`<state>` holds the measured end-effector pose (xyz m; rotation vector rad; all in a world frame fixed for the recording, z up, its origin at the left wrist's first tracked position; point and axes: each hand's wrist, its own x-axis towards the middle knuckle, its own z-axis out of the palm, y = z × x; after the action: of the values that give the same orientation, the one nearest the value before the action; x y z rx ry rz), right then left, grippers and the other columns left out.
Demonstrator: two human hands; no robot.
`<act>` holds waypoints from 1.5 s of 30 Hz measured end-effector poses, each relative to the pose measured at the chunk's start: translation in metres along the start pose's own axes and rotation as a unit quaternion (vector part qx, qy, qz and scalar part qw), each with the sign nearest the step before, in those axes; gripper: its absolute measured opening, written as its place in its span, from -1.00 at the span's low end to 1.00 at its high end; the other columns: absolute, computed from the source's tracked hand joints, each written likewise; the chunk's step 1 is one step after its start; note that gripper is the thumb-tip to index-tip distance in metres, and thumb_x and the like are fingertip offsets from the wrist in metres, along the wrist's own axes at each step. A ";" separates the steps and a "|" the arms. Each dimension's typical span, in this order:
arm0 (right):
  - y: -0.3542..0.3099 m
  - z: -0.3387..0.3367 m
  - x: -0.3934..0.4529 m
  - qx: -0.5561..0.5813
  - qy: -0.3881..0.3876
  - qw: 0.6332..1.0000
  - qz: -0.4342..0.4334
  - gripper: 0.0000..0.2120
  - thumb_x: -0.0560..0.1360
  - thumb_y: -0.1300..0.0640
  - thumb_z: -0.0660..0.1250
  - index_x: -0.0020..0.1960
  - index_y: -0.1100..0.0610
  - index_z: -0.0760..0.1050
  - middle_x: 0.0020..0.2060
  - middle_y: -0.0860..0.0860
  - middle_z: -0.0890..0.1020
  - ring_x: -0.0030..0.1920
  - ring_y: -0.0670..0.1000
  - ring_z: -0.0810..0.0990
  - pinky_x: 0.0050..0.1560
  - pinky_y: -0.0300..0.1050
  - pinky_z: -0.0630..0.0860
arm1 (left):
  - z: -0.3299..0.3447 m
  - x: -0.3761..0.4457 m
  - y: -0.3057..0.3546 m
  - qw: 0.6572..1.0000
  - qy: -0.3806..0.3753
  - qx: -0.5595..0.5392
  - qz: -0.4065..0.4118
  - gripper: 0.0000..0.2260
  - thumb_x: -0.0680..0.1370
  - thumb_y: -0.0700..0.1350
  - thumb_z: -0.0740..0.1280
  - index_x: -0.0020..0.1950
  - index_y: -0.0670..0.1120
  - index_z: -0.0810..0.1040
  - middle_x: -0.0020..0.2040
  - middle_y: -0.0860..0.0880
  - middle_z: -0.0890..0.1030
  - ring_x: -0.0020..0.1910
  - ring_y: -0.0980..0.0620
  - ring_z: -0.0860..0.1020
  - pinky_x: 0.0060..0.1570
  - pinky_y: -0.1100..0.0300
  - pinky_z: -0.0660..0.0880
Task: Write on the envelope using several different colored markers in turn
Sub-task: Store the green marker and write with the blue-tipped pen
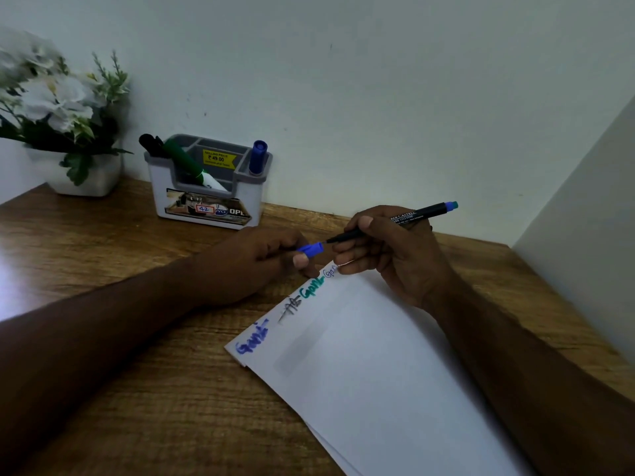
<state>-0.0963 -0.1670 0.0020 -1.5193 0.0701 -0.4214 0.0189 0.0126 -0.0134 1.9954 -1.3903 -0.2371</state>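
A white envelope (378, 365) lies slanted on the wooden desk, with words in blue, black, green and thin blue ink along its top edge. My right hand (395, 259) grips a thin black fine-tip pen (409, 219) with a blue end, its tip pointing left. My left hand (254, 262) pinches the pen's blue cap (311, 249), and the cap's mouth sits right at the pen tip. Both hands hover over the envelope's far corner.
A grey and white pen holder (206, 197) stands by the wall with a black marker (151, 144), a green marker (187, 163) and a blue marker (257, 156) in it. A white pot of white flowers (58, 108) sits far left. A wall panel closes the right side.
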 end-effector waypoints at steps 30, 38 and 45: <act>0.018 0.029 -0.008 -0.159 -0.050 0.986 -0.021 -0.88 0.53 0.19 0.34 -0.03 0.19 0.64 -0.44 0.11 0.58 -0.48 0.07 0.49 -0.47 -0.16 0.44 | 0.000 -0.001 0.001 0.997 0.008 -0.068 0.034 -0.83 0.54 -0.12 0.31 -0.19 0.12 0.57 -0.26 0.23 0.62 -0.19 0.29 0.54 -0.27 0.47 0.41; 0.005 0.038 -0.012 -0.253 -0.098 0.961 -0.047 -0.86 0.56 0.23 0.28 -0.05 0.25 0.61 -0.43 0.18 0.58 -0.52 -0.07 0.43 -0.48 -0.33 0.32 | -0.001 -0.004 0.001 0.995 0.050 -0.080 0.033 -0.89 0.46 -0.14 0.42 -0.27 0.01 0.61 -0.37 0.06 0.60 -0.33 0.20 0.53 -0.36 0.39 0.42; -0.019 0.016 -0.008 -0.340 -0.131 0.928 -0.074 -0.63 0.50 0.35 0.33 0.19 -0.03 0.54 -0.05 -0.10 0.68 -0.19 -0.12 0.64 -0.29 -0.16 0.58 | -0.007 -0.001 -0.005 0.974 0.088 -0.206 -0.018 -0.70 0.40 -0.14 0.48 0.11 0.06 0.60 0.02 0.13 0.66 0.01 0.27 0.60 -0.08 0.48 0.50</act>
<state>-0.1030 -0.1487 0.0199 -2.2670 -0.1241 -0.3213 0.0258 0.0177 -0.0113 1.6549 -1.0910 -0.3281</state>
